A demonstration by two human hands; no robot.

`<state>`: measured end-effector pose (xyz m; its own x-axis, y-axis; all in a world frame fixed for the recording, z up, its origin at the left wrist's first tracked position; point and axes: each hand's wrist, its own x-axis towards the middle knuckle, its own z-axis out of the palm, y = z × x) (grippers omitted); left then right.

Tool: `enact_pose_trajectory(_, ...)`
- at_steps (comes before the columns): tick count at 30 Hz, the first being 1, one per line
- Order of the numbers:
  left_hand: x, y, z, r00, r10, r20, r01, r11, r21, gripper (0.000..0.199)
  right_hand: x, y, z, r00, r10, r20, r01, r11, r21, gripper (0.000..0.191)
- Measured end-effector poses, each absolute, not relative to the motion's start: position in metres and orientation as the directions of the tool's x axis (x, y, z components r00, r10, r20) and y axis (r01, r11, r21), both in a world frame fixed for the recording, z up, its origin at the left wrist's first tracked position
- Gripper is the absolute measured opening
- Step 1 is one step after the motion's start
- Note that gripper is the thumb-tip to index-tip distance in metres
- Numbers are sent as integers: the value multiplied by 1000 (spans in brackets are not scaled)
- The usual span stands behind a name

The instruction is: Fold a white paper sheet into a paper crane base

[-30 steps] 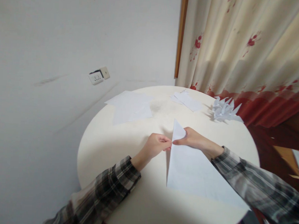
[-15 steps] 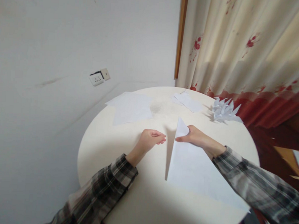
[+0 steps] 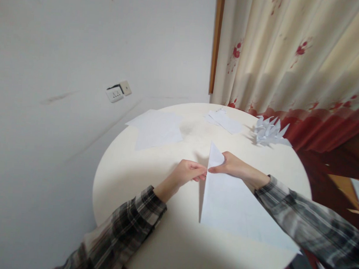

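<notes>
A white sheet of paper (image 3: 235,209), folded with a pointed top corner, stands slightly off the table along its left edge and casts a thin shadow there. My right hand (image 3: 229,164) grips it near the top, thumb across the front and the other fingers hidden behind. At the paper's left edge, level with that thumb, my left hand (image 3: 192,170) has thumb and fingers pinched together on the fold. The lower right corner of the paper reaches out to the table's front edge.
The round white table (image 3: 119,179) stands against a wall with a socket (image 3: 114,94). Larger paper sheets (image 3: 157,129) lie at its back left, smaller paper pieces (image 3: 226,121) at the back. Folded paper cranes (image 3: 268,131) cluster at the back right, near the curtain (image 3: 292,56).
My left hand has moved right, from a gap beside the paper to its left edge. The paper and my right hand have shifted slightly left.
</notes>
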<state>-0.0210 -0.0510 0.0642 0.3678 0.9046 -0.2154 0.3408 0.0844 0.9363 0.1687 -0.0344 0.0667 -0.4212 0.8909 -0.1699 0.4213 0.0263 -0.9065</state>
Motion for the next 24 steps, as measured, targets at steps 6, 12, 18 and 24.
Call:
enact_pose_trajectory(6,-20,-52,66,357,907,-224,357,90,930,17,168,-35,68,-422,891,-170,426,29,-904,20)
enact_pose_trajectory(12,-20,-52,66,354,912,-207,353,74,933,14,167,-36,69,-430,887,-168,422,33,-906,18)
enact_pose_trajectory(18,-18,-50,58,331,931,-154,329,40,944,10,167,-34,65,-448,880,-159,409,44,-912,21)
enact_pose_trajectory(24,-18,-49,49,334,938,-96,305,-11,952,12,166,-33,62,-431,889,-151,433,57,-900,23)
